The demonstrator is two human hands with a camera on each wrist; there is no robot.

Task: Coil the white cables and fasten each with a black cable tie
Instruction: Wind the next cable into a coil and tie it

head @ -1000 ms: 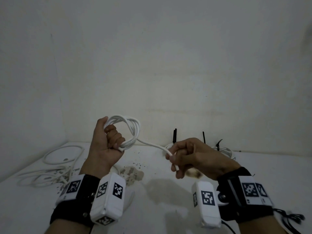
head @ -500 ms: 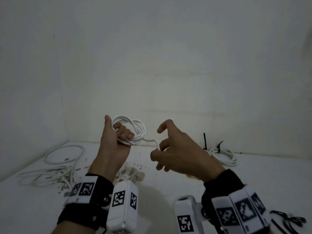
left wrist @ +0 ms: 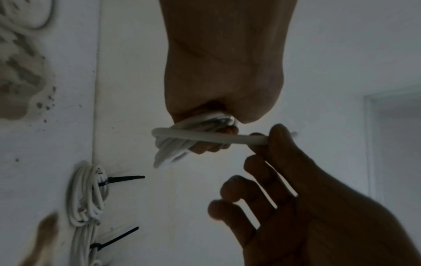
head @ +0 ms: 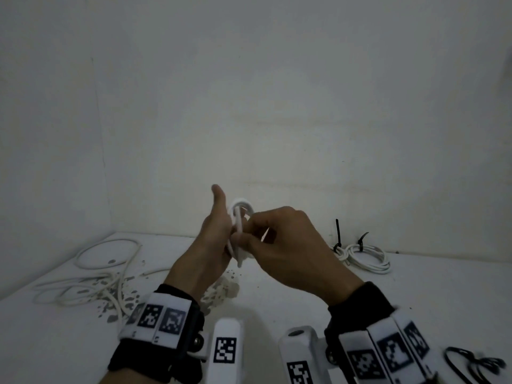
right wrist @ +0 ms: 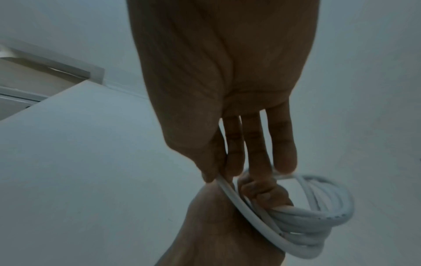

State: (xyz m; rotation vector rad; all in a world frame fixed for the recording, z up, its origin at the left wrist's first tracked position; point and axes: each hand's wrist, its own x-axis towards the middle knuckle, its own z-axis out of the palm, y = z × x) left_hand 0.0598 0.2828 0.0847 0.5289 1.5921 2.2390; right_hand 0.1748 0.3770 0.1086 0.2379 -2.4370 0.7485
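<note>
Fingers of the left hand (head: 213, 245) are curled round a coiled white cable (head: 240, 214), with the thumb stretched up toward 12 o'clock. The loose end of that cable is pinched between thumb and forefinger of the right hand (head: 279, 245), while its other fingers are held nearly straight, as seen from the right wrist. Both hands are raised together above the white table (head: 277, 295), wrists pointing toward 6 o'clock. The coil is seen as several tight loops bunched in the left fist (left wrist: 223, 72), one strand crossing the bundle toward the right fingers (left wrist: 280, 136). At 3 o'clock from the hands, tied coils (head: 365, 256) with upright black cable ties (head: 338, 234) are laid on the table; at 9 o'clock, loose white cables (head: 102, 270) are spread out.
</note>
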